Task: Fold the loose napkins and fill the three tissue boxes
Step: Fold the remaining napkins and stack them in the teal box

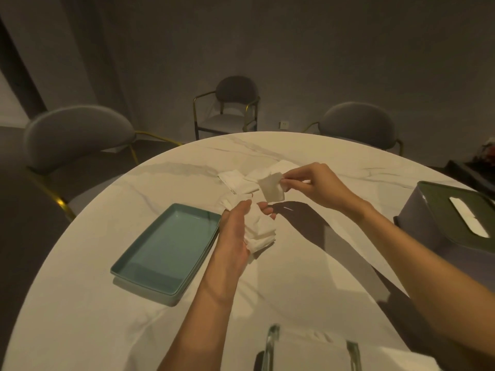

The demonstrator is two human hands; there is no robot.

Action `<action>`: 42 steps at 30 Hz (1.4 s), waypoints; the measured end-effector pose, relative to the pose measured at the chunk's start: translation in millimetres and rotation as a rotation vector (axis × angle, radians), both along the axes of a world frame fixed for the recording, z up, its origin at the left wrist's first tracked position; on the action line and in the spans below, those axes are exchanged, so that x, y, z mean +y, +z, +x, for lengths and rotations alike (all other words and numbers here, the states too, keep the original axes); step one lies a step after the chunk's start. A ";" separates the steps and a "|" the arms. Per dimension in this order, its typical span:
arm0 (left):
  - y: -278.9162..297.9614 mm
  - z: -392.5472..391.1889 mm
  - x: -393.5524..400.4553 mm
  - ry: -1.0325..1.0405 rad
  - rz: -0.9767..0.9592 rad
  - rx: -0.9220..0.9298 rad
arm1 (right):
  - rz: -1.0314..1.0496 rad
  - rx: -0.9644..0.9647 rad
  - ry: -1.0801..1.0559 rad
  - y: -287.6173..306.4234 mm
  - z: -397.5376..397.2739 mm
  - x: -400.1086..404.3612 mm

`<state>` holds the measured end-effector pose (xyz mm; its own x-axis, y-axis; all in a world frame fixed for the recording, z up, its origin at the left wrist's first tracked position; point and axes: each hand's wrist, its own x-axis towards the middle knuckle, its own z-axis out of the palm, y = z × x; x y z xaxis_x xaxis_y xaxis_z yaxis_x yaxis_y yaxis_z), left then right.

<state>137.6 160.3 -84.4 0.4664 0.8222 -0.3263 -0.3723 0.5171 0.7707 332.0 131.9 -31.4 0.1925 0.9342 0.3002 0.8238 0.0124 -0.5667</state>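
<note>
My left hand (235, 231) grips a stack of folded white napkins (259, 231) above the middle of the white marble table (308, 277). My right hand (310, 183) pinches one small folded napkin (272, 190) by its corner, held just above and beyond the stack. More loose white napkins (237, 179) lie on the table behind both hands. A dark tissue box (439, 223) with a green lid and a white slot stands at the right edge. A clear holder (310, 349) with white paper in it sits at the bottom edge.
A teal rectangular tray (168, 250) lies left of my left hand, seemingly stacked on another. Grey chairs with gold frames stand around the far side of the table (77, 135), (359, 124), and one (230, 108) against the wall. Dark objects sit at the far right (476, 167).
</note>
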 end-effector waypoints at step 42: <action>10.4 -10.2 -13.8 -0.429 0.082 -0.019 | -0.204 0.146 0.260 51.3 -43.1 -57.6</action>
